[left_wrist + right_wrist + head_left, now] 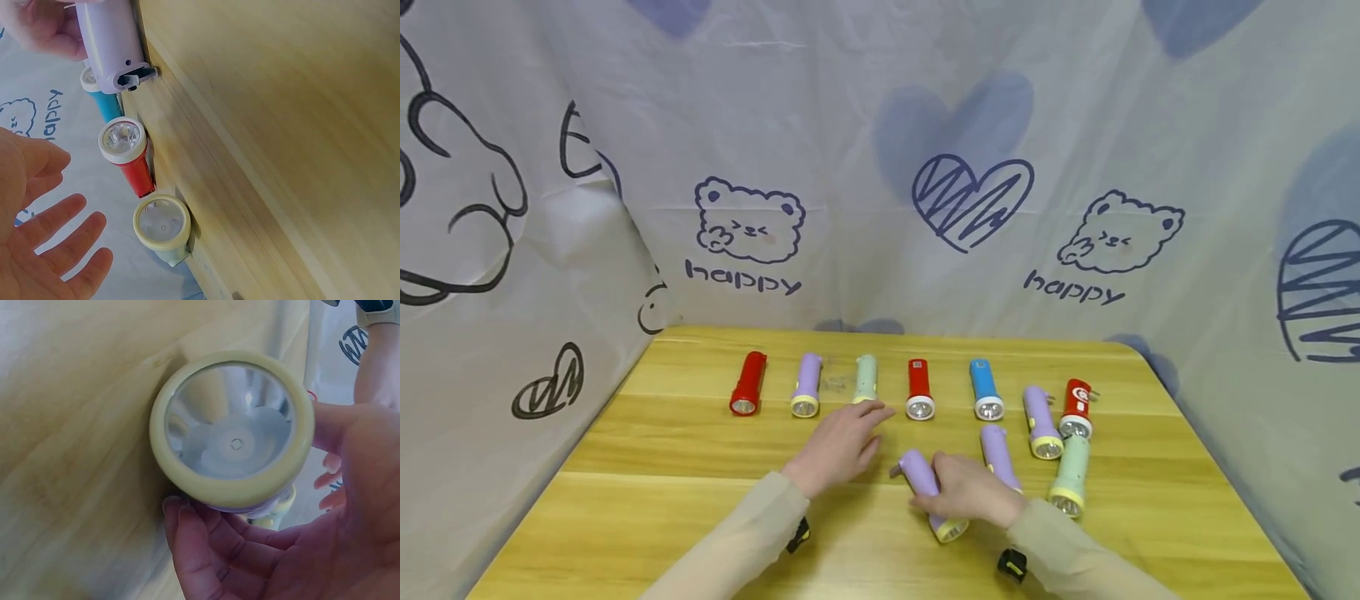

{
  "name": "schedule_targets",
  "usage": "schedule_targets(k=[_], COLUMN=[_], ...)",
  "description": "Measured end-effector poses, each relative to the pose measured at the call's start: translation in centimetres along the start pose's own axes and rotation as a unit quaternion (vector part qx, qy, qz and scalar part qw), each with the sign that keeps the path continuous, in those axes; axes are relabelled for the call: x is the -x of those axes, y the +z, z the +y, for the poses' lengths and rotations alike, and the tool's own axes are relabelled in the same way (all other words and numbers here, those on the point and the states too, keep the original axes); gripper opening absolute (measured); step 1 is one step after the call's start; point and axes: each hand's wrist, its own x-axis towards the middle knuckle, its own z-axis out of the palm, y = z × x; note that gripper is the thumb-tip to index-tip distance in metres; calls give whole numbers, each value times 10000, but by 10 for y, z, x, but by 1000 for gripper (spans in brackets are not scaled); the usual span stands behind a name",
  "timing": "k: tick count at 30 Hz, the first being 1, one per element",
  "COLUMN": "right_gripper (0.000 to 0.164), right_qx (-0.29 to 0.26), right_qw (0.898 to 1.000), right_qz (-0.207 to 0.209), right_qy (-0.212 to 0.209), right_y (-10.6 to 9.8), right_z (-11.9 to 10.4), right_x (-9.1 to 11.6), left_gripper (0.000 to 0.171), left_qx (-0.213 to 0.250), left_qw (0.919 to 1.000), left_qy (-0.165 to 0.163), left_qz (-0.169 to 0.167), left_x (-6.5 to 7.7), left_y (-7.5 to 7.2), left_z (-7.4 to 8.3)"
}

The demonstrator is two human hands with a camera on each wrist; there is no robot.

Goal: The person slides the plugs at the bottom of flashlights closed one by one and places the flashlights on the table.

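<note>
The held purple flashlight runs lengthwise away from the person, slightly slanted, its lens facing them and a little right, its pronged tail farther off and leftward. The body is smooth lilac, the rim pale yellow. It is at the table's near half, in the right hand's curled fingers; the left hand, fingers loosely spread, is near its tail.

The purple flashlight, yellow-rimmed, prongs out, slants over the table, perhaps touching it.
</note>
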Motion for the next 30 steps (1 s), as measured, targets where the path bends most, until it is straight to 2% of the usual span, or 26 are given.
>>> schedule_targets(k=[12,20,27,30], right_gripper=[36,34,34,42], right_qx=[37,-663,-1325,-1728], right_qw=[9998,9975,9907,9847], right_qz=[109,36,152,194], right_qy=[-159,-237,-256,-145], right_y=[4,10,6,6], right_z=[7,15,15,16], right_x=[-2,-2,-8,-9], left_gripper=[40,41,40,40], left_qx=[-23,55,68,85], left_qw=[10000,9999,9989,9979], left_qy=[-76,-121,-194,-199], left_qz=[-55,-107,410,618], left_x=[-1,2,4,3], left_y=[0,1,-2,-3], left_z=[1,1,-2,-2])
